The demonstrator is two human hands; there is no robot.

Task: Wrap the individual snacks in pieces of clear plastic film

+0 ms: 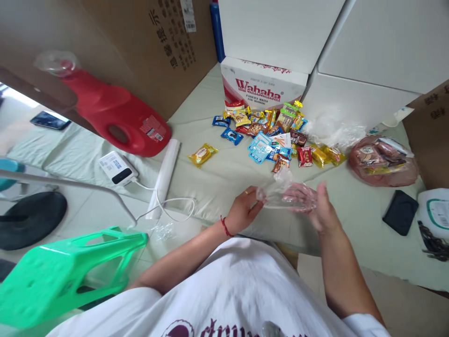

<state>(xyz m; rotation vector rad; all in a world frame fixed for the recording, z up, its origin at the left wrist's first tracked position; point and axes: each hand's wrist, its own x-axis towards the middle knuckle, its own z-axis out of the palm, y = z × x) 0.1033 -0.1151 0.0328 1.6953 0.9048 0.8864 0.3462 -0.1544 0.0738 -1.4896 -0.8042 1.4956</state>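
Observation:
In the head view, my left hand (pixel 243 210) pinches the edge of a clear plastic bag (pixel 273 194) in front of my body. My right hand (pixel 323 211) reaches into the bag from the other side. Its fingers lie stretched out flat under the film, with the thumb raised outside. Just beyond the bag spreads a pile of small wrapped snacks (pixel 257 128), in blue, yellow, red and brown packets. One yellow packet (pixel 202 155) lies apart to the left. At the pile's right end are more yellow packets (pixel 328 155).
A Wahaha carton (pixel 263 86) stands behind the snacks. Crumpled clear plastic (pixel 333 128), a pink bowl of snacks (pixel 384 161) and a black wallet-like item (pixel 400 212) lie right. Left are a red jug (pixel 122 117), a white roll (pixel 163 180), a power bank (pixel 118 168) and a green stool (pixel 70 271).

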